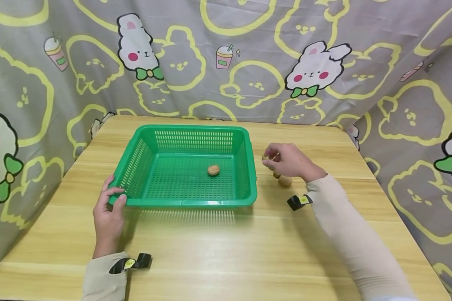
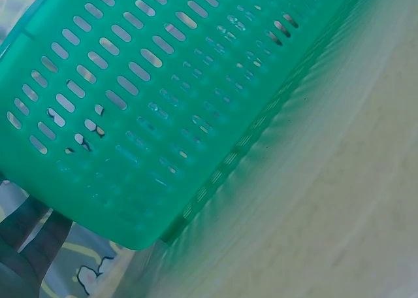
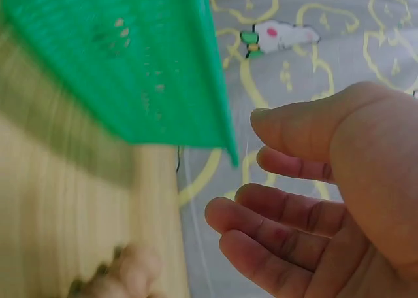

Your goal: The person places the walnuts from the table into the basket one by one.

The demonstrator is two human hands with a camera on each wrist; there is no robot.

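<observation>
A green slotted plastic basket (image 1: pixel 196 203) sits on the wooden table (image 1: pixel 218 251) with one walnut (image 1: pixel 213 170) on its floor. My left hand (image 1: pixel 116 195) grips the basket's near-left corner, thumb over the rim; the left wrist view shows only the basket wall (image 2: pixel 130 148) up close. My right hand (image 1: pixel 273 156) hovers to the right of the basket over several loose walnuts (image 1: pixel 285 181) on the table. In the right wrist view its fingers (image 3: pixel 287 210) are loosely spread and hold nothing, with a blurred walnut (image 3: pixel 127 272) below them.
A grey curtain (image 1: pixel 226 62) printed with rabbits hangs behind the table and wraps round both sides. Bare tabletop lies in front of the basket. The table's right edge (image 1: pixel 399 217) is close to my right forearm.
</observation>
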